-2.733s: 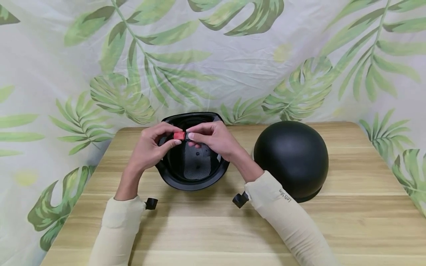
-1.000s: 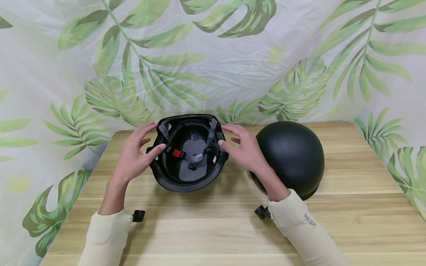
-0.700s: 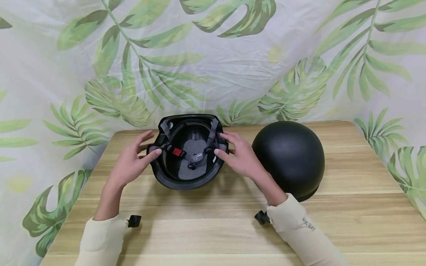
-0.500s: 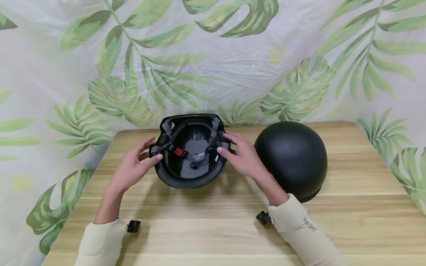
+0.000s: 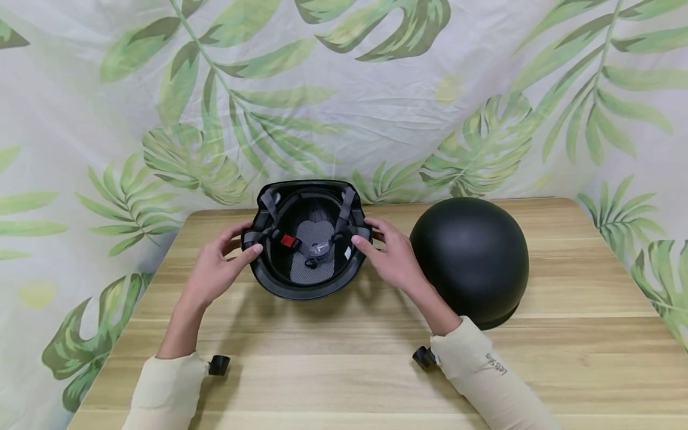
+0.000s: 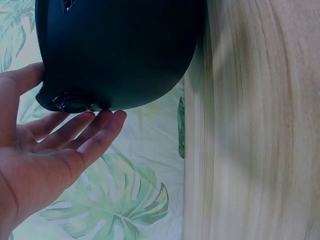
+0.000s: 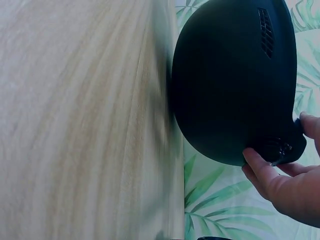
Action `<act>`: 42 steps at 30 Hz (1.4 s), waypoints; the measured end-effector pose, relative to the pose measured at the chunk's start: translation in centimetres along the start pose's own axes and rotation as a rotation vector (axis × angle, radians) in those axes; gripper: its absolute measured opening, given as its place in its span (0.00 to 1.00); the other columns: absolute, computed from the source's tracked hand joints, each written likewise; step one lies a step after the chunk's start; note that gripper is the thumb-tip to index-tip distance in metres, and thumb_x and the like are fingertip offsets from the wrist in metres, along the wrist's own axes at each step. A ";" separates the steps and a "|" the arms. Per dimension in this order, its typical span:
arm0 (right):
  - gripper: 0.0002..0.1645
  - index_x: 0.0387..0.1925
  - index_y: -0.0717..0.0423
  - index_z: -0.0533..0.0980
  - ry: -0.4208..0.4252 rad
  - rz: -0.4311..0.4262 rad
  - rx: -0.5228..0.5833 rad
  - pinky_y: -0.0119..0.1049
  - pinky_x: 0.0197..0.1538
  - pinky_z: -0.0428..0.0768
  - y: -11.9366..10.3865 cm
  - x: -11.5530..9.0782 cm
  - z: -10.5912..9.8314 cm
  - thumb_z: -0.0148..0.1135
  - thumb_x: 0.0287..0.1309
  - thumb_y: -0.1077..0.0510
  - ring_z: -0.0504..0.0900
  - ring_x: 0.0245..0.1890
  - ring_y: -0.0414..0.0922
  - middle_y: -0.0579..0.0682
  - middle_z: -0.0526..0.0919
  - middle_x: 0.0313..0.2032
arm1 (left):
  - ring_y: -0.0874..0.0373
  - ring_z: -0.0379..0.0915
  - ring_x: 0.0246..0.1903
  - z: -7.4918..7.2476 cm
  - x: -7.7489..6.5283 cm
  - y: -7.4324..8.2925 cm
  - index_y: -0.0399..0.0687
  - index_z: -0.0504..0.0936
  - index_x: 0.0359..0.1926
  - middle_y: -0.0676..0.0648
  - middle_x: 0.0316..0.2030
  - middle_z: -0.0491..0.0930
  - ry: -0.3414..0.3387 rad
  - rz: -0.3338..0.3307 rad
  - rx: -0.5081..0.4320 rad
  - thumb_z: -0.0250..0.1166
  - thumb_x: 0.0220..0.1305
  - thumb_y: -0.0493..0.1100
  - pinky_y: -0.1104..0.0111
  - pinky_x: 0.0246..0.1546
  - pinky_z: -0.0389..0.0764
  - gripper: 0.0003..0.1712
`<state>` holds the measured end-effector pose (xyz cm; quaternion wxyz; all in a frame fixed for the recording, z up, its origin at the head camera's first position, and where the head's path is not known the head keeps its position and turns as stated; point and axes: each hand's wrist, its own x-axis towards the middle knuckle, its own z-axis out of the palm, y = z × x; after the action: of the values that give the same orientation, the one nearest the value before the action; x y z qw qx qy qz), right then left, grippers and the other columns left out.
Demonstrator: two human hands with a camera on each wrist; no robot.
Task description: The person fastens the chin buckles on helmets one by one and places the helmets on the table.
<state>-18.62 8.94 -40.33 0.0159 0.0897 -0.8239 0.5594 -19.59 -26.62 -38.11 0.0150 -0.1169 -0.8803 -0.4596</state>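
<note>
A black helmet [image 5: 306,291] lies upside down near the table's back edge, its padded inside facing up. Grey straps run across the opening, with a red buckle [image 5: 288,240] at their left and a clear plastic piece [image 5: 319,249] near the middle. My left hand [image 5: 217,269] holds the left rim, thumb on top; in the left wrist view its fingers [image 6: 92,135] touch the outer shell. On the opposite side my right hand [image 5: 395,257] grips the rim, thumb on top, with fingers [image 7: 260,167] against the shell outside. Whether the shell touches the table is hard to tell.
A second black helmet [image 5: 470,257] stands dome up to the right, close beside my right forearm. Both are on a wood-grain table [image 5: 322,370]. Behind it hangs a leaf-patterned cloth [image 5: 387,119].
Earlier both hands pinched the red buckle and its black part above the opening. They have since moved apart to the helmet's sides and hold its rim; the helmet has shifted slightly back.
</note>
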 end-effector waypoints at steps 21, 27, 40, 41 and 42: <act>0.33 0.75 0.52 0.71 0.005 0.022 -0.010 0.55 0.69 0.77 0.8 0.1 0.8 0.63 0.77 0.45 0.75 0.71 0.61 0.60 0.70 0.75 | 0.41 0.72 0.66 -0.4 -0.4 0.5 0.46 0.69 0.78 0.36 0.72 0.71 0.023 0.104 -0.079 0.66 0.75 0.37 0.82 0.48 0.78 0.34; 0.32 0.76 0.54 0.70 -0.014 0.045 -0.004 0.54 0.67 0.79 1.0 0.0 1.5 0.61 0.78 0.48 0.78 0.69 0.60 0.63 0.72 0.73 | 0.52 0.72 0.67 -0.5 -0.5 1.6 0.46 0.69 0.78 0.36 0.73 0.71 0.061 0.118 -0.107 0.67 0.74 0.36 0.83 0.53 0.77 0.35; 0.33 0.77 0.54 0.68 -0.100 0.099 0.053 0.46 0.58 0.82 1.6 0.1 1.7 0.61 0.78 0.50 0.80 0.67 0.54 0.59 0.69 0.76 | 0.68 0.73 0.62 -0.4 -0.7 2.8 0.46 0.75 0.75 0.40 0.69 0.74 0.124 0.159 -0.110 0.69 0.72 0.36 0.80 0.53 0.79 0.32; 0.32 0.77 0.54 0.68 -0.100 0.105 0.058 0.45 0.57 0.82 1.7 0.1 1.7 0.61 0.78 0.50 0.81 0.66 0.54 0.59 0.70 0.75 | 0.66 0.73 0.62 -0.4 -0.7 2.8 0.45 0.75 0.74 0.41 0.69 0.73 0.124 0.172 -0.120 0.68 0.72 0.35 0.80 0.55 0.78 0.31; 0.32 0.77 0.55 0.68 -0.096 0.112 0.062 0.44 0.57 0.82 1.7 0.2 1.7 0.61 0.78 0.51 0.81 0.66 0.54 0.59 0.71 0.75 | 0.65 0.72 0.63 -0.3 -0.7 2.7 0.45 0.76 0.74 0.41 0.70 0.73 0.121 0.184 -0.131 0.67 0.72 0.34 0.80 0.57 0.77 0.31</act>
<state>-18.96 7.96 -42.54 -0.0577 0.0708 -0.8096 0.5798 -18.31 -25.52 -35.81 0.1025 -0.1701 -0.8313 -0.5191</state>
